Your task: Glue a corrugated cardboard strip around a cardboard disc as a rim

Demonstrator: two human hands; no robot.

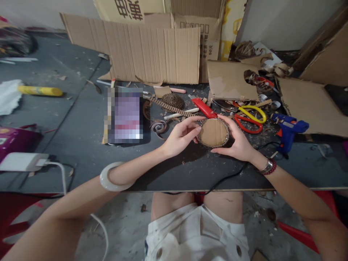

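Observation:
Between my two hands sits a round cardboard disc (213, 132) with a darker coiled rim. My left hand (181, 137) pinches its left edge with the fingertips. My right hand (233, 137) grips its right side, and the fingers reach over the top edge. Just above the disc lies a red comb (203, 108). To the right of my right hand are yellow-handled scissors (251, 114), red-handled scissors (248, 124) and a blue hot glue gun (288, 128).
A pixelated phone (125, 116) lies left of my hands. Cardboard scraps, a brown coiled cardboard dome (173, 100) and a black cable (228, 177) cover the dark table. Large cardboard sheets (154, 54) stand behind it. The table's front edge (190, 190) runs past my lap.

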